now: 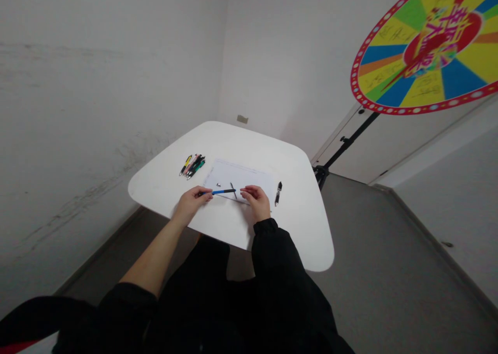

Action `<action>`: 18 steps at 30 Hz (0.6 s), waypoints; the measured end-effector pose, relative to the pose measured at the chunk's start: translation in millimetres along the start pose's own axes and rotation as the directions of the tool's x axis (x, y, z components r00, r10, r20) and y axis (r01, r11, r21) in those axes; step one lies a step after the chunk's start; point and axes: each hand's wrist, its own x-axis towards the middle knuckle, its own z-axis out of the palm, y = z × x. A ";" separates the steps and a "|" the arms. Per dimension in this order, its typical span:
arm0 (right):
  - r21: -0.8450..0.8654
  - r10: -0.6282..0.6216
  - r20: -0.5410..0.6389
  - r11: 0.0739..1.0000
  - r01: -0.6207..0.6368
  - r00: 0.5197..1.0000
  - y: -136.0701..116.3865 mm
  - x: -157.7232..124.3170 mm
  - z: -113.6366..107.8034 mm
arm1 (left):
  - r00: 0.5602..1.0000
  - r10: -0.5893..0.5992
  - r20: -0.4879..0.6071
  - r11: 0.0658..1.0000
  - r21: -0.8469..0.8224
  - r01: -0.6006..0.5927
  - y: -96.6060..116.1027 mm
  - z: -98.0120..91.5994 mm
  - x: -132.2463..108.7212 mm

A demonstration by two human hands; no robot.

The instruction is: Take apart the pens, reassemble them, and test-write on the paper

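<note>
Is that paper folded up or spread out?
Spread out: the paper lies flat on the table, near the blue pen in the left hand.

Blue-and-black pen (223, 192), nearly level, gripped at one end, above paper (254, 177)

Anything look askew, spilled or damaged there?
Yes: a small silvery piece and a thin dark rod lie loose on the white paper sheet near the blue-and-black pen, perhaps pen parts. The white left wall has dark scuffs.

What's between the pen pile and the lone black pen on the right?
In the head view: paper, with a small shiny piece and a thin stick on it. The left hand, holding the blue pen, and right hand are there too.
</note>
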 end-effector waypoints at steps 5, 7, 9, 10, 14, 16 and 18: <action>0.036 0.001 -0.019 0.999 0.000 1.000 -1.5 -4.0 5.8 | 1.000 -0.016 0.021 1.000 -0.017 0.017 -1.6 -0.1 0.1; 0.036 0.002 -0.028 0.999 -0.001 1.000 -2.9 -5.3 7.3 | 1.000 -0.021 0.023 1.000 -0.018 0.021 -2.2 -0.3 0.3; 0.038 -0.003 -0.043 0.999 0.005 0.999 -3.6 -7.0 8.5 | 1.000 -0.018 0.020 1.000 -0.017 0.019 -2.3 -0.4 0.3; 0.041 -0.007 -0.049 0.999 0.009 0.999 -3.8 -7.9 9.1 | 1.000 -0.016 0.018 1.000 -0.016 0.016 -2.2 -0.5 0.2; 0.065 -0.018 -0.071 0.998 0.022 0.997 -4.1 -10.6 10.8 | 0.999 -0.012 0.033 1.000 -0.009 0.012 -2.1 -0.9 -0.5; 0.076 -0.014 -0.074 0.997 0.020 0.997 -4.5 -11.0 11.4 | 0.999 -0.003 0.051 1.000 0.003 0.003 -3.2 -1.4 -0.1; 0.087 -0.007 -0.066 0.996 0.013 0.998 -4.9 -11.0 12.0 | 0.998 0.008 0.066 1.000 0.020 -0.009 -5.2 -2.1 0.8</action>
